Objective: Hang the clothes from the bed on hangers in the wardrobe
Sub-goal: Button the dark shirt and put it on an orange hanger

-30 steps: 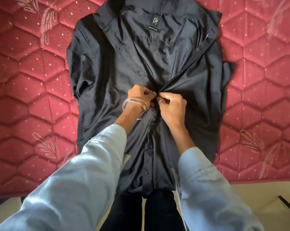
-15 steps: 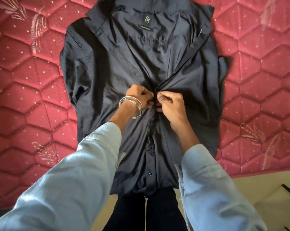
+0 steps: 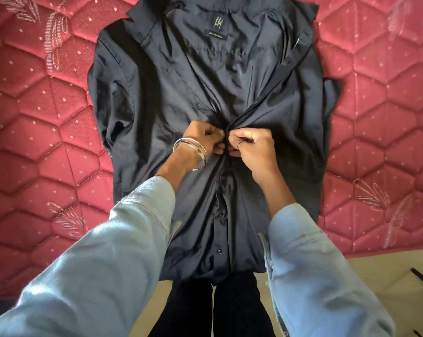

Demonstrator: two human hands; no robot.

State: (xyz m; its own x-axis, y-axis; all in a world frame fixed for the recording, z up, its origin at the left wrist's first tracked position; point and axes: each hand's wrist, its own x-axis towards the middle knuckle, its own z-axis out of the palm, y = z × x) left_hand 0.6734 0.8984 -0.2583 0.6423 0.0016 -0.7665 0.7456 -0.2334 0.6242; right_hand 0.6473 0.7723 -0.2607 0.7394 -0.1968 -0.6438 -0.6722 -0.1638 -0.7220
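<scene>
Pinching the two front edges of the dark shirt [image 3: 161, 98] lying flat on the red bed [image 3: 35, 147], my left hand [image 3: 203, 139] and right hand [image 3: 254, 147] should keep the button lined up with its hole and the cloth taut

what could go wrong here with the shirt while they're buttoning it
1. The left hand and right hand pinch the two front edges of the dark navy satin shirt where the cloth is bunched; a button might go into the wrong hole, leaving the front crooked.
2. The glossy cloth is already creased around the pinch; pulling harder may set wrinkles.
3. The shirt's hem hangs over the edge of the red quilted mattress, so it might slide off.
</scene>
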